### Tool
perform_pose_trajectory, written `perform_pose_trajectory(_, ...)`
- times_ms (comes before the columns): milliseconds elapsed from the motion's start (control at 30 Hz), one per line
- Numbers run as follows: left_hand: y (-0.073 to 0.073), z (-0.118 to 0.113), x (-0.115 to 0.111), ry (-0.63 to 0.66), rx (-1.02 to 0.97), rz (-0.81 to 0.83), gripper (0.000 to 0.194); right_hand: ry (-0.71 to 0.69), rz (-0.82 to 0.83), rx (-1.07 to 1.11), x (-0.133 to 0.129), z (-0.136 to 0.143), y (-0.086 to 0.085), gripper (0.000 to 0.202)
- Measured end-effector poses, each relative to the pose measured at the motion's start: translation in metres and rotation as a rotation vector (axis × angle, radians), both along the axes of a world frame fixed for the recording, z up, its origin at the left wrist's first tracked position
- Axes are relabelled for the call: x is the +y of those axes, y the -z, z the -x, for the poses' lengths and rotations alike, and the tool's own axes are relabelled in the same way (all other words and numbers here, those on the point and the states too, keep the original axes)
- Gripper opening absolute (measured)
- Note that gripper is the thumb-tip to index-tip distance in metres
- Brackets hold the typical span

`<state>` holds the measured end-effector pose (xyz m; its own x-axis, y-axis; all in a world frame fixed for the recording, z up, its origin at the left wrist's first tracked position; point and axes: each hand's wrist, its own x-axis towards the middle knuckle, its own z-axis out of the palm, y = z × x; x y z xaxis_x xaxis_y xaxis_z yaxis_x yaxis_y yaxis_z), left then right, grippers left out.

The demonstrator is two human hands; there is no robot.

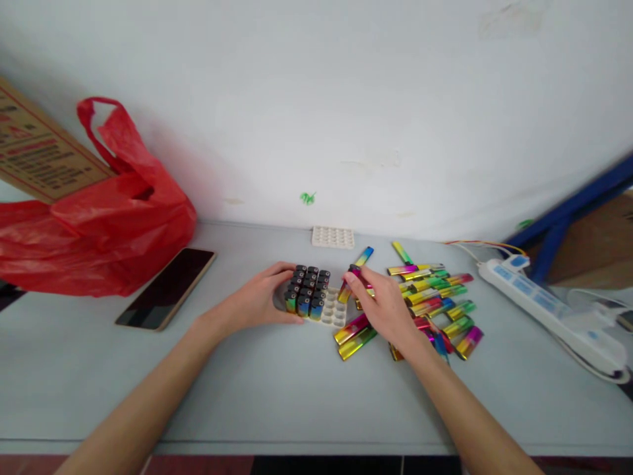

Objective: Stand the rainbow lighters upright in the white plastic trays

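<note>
Upright lighters [306, 293] with black tops stand in rows in the left part of a white holed tray [334, 315]. My left hand [257, 298] curls round the tray's left end, thumb at the front and fingers at the back against the lighters. In my right hand [384, 305] a purple and yellow lighter [345, 287] is pinched near its black top. It is tilted over the right part of the tray, where open holes show. Whether its lower end touches the tray I cannot tell. Loose shiny lighters [426, 285] lie heaped around and beyond my right hand.
A second white holed tray [333, 237] rests by the wall. To the left are a phone [167, 288], a red plastic bag [143, 231] and a cardboard box [47, 148]. A white power strip [554, 316] with cables lies at the right, near a blue frame [568, 224].
</note>
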<state>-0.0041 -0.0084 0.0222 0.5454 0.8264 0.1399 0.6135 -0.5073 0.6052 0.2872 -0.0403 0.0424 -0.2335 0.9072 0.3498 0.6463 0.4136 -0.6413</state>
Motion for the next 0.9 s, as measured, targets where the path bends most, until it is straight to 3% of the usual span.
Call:
perform_pose_trajectory(267, -0.002, -0.001, -0.002, -0.007, -0.029, 0.006, 0.08, -0.114, -0.072, -0.153, 0.008, 0.006, 0.014, 0.022)
perform_pose_trajectory(500, -0.001, -0.002, -0.001, -0.005, -0.026, -0.011, 0.078, -0.132, 0.083, -0.336, 0.009, 0.011, 0.011, 0.016)
perform_pose_trajectory(633, -0.004, -0.003, -0.002, -0.003, 0.006, -0.013, 0.076, -0.16, 0.071, -0.382, 0.011, 0.002, 0.013, 0.016)
perform_pose_trajectory(800, -0.007, -0.004, -0.004, 0.014, 0.024, -0.031, 0.074, -0.148, 0.047, -0.217, 0.007, -0.027, -0.008, 0.018)
perform_pose_trajectory(900, -0.005, -0.003, -0.003, 0.017, 0.006, -0.029, 0.078, -0.307, 0.165, -0.281, 0.002, -0.041, -0.024, 0.019)
